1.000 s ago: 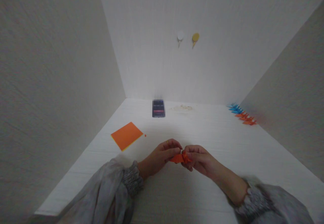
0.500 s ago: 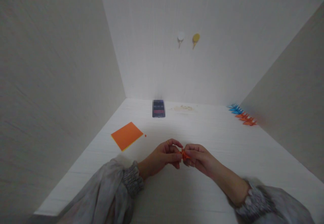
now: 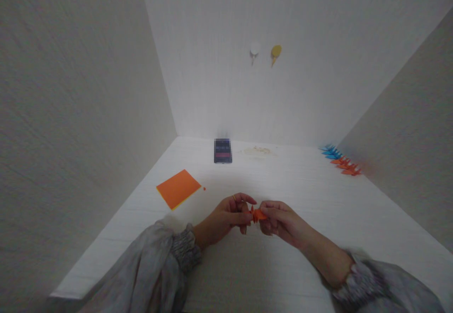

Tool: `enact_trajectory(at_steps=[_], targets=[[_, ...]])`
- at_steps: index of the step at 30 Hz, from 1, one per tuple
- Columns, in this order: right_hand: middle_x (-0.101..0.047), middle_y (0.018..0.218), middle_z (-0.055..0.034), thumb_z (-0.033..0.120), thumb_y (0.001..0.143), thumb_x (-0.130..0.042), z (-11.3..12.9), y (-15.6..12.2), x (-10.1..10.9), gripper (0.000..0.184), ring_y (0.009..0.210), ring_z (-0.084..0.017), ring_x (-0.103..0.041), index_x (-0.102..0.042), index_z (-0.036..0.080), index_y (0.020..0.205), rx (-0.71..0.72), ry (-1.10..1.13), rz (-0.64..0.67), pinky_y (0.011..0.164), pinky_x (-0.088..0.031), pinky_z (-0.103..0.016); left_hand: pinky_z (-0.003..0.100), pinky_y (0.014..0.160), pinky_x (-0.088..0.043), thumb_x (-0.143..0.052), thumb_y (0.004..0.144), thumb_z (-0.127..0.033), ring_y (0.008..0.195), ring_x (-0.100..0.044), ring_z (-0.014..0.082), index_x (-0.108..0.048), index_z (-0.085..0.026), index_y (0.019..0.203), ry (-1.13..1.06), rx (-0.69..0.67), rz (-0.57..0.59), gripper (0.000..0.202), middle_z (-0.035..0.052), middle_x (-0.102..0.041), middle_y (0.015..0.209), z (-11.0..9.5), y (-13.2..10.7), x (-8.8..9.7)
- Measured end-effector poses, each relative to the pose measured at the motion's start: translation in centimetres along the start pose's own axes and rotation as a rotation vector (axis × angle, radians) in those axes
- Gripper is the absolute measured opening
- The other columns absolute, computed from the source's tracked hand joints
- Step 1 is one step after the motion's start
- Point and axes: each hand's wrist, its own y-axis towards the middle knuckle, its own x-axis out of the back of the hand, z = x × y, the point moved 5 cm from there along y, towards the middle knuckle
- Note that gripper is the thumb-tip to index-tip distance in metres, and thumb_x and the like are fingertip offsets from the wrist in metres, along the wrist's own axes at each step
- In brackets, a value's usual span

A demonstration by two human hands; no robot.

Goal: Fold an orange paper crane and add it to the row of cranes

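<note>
A small folded orange paper piece (image 3: pixel 257 214) is pinched between both hands just above the white table (image 3: pixel 318 195). My left hand (image 3: pixel 226 216), with a ring on one finger, grips its left end with fingertips pressed together. My right hand (image 3: pixel 281 221) pinches its right end. Most of the folded paper is hidden by my fingers. Grey sleeves cover both forearms.
A stack of orange square sheets (image 3: pixel 178 188) lies at the left, with a tiny orange scrap (image 3: pixel 204 188) beside it. A dark blurred device (image 3: pixel 222 151) stands at the back. Blue (image 3: pixel 329 152) and orange folded cranes (image 3: pixel 347 167) line the right wall. Two round hooks (image 3: pixel 264 51) hang on the back wall.
The orange paper showed wider between my hands a second ago; now it is folded smaller and my fingertips have closed in around it. The hands stay in the same spot.
</note>
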Motion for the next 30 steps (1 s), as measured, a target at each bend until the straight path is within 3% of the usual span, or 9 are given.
enact_trajectory(at_steps=[12,21,30], targets=[[-0.049,0.043,0.0026,0.032,0.074,-0.062,0.0,-0.2,-0.1,0.024,0.032,-0.002,-0.029,-0.053,0.012,0.063,0.018,0.039,0.074,0.037,-0.019,-0.019,0.017,0.042,-0.043,-0.073,0.059,-0.022,0.045,-0.051,0.0056,-0.056,-0.012,0.088,-0.046,0.156,0.023,0.035,0.0005,-0.058,0.064,0.8,-0.1,-0.4],[-0.053,0.045,0.0000,0.025,0.073,-0.060,-0.2,-0.4,-0.1,0.016,0.033,-0.006,-0.039,-0.053,0.012,0.064,-0.042,-0.003,0.052,0.037,-0.024,-0.020,0.016,0.041,-0.042,-0.072,0.060,-0.022,0.044,-0.051,0.0053,-0.055,-0.012,0.083,-0.036,0.144,0.086,0.031,0.0006,-0.059,0.064,0.9,-0.1,-0.5],[-0.052,0.048,0.0006,0.027,0.069,-0.065,-0.1,-0.2,0.0,0.020,0.035,-0.003,-0.034,-0.054,0.011,0.063,-0.019,-0.003,0.025,0.038,-0.021,-0.018,0.020,0.045,-0.047,-0.069,0.063,-0.021,0.053,-0.054,0.0091,-0.054,-0.013,0.086,-0.005,0.170,0.116,0.029,0.0024,-0.059,0.068,1.1,-0.3,-0.6]])
